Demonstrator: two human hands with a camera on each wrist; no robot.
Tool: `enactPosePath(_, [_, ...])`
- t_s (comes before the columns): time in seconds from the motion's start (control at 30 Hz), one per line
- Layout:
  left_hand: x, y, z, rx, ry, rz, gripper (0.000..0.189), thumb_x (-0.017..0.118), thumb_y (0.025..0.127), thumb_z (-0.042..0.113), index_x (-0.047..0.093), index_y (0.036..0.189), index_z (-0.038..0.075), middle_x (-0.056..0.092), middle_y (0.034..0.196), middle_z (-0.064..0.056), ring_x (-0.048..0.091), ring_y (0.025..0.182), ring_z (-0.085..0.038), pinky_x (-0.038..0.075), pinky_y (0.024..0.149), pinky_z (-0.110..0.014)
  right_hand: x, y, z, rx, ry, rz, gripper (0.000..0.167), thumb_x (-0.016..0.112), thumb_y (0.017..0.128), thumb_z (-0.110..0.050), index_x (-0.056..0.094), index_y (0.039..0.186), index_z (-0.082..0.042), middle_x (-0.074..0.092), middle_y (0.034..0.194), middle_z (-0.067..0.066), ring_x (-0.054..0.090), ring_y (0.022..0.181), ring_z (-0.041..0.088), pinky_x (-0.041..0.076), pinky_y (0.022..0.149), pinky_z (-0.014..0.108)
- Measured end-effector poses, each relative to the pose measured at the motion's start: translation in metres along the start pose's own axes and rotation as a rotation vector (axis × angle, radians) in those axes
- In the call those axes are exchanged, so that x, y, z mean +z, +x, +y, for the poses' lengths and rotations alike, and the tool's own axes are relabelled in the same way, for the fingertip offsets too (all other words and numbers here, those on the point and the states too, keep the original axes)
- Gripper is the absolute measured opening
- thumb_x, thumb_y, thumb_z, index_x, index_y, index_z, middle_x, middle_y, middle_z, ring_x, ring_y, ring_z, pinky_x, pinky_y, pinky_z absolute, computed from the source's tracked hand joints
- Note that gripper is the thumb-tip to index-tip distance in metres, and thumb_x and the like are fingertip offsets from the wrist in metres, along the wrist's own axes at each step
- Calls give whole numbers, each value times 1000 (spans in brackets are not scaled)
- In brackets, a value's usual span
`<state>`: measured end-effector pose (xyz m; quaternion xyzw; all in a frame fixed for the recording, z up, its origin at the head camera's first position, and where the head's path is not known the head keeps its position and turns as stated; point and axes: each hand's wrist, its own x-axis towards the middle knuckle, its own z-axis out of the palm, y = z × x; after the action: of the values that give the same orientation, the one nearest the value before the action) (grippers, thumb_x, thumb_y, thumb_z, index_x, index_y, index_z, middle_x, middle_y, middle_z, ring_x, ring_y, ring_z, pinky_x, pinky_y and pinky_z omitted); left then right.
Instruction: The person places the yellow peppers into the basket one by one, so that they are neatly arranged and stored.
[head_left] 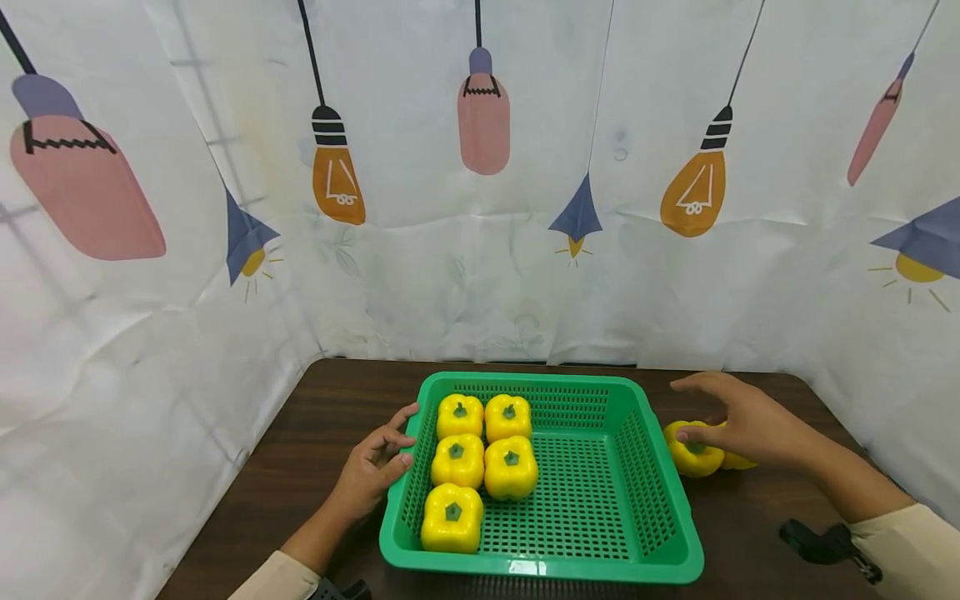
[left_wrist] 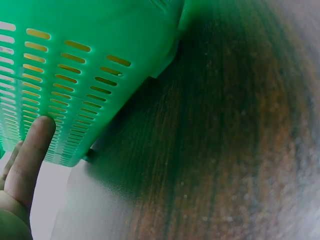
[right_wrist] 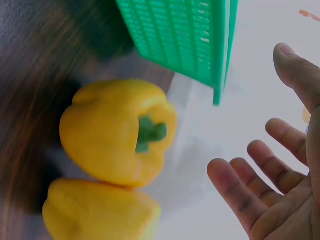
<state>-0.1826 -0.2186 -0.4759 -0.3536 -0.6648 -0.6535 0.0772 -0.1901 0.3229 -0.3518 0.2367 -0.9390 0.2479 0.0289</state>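
Observation:
A green plastic basket (head_left: 581, 500) holds several yellow bell peppers (head_left: 512, 468) with green stems, grouped in its left half. At its left side, my left hand (head_left: 366, 471) has its fingertips at the rim. In the left wrist view a finger (left_wrist: 31, 160) lies against or close to the slotted wall. My right hand (head_left: 757, 421) hovers over a yellow bell pepper (right_wrist: 117, 132) on the table, right of the basket. Its fingers are spread and hold nothing. A second yellow pepper (right_wrist: 100, 212) lies against that one, partly hidden in the head view.
Everything stands on a dark wood-grain table (head_left: 300, 450). White sheeting (head_left: 420, 292) printed with hanging lamps closes off the back and both sides. A black strap-like piece (head_left: 821, 542) hangs by the right sleeve.

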Motion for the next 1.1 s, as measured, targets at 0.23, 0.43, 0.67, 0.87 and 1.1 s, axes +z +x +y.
enactPosePath(0.23, [-1, -1, -3, -8, -19, 0, 17, 50, 98, -13, 54, 115, -12, 34, 161, -21, 35, 148, -15, 43, 107, -28, -5, -11, 13, -5, -33, 36, 66, 83, 86, -40, 57, 140, -12, 56, 140, 18, 60, 116, 41, 55, 82, 55])
enactPosePath(0.43, [-1, -1, -5, 21, -10, -9, 18, 50, 98, -13, 54, 115, -13, 33, 160, -25, 34, 149, -17, 43, 108, -28, -8, -21, 29, 39, -39, 38, 67, 83, 87, -40, 56, 141, -10, 52, 144, 21, 62, 112, 44, 55, 80, 59])
enactPosePath(0.67, [0, -1, -3, 18, -17, -8, 17, 50, 98, -13, 54, 115, -12, 32, 159, -29, 33, 149, -18, 42, 109, -28, -10, -30, 53, 48, -54, 51, 68, 84, 86, -38, 57, 139, -7, 52, 142, 23, 57, 118, 46, 55, 82, 59])
enactPosePath(0.87, [0, -1, -2, 11, -2, 2, 18, 50, 98, -13, 54, 115, -11, 33, 159, -28, 33, 149, -16, 42, 108, -27, -12, -37, 71, 43, -70, 67, 70, 88, 82, -35, 58, 138, -4, 54, 139, 23, 51, 121, 45, 48, 86, 67])
enactPosePath(1.1, [-2, -1, -4, 5, 11, 11, 18, 50, 97, -14, 55, 114, -9, 34, 158, -27, 34, 149, -17, 42, 108, -27, -15, -42, 84, 91, -14, 7, 77, 85, 85, -34, 50, 144, 2, 44, 145, 32, 44, 125, 57, 43, 87, 75])
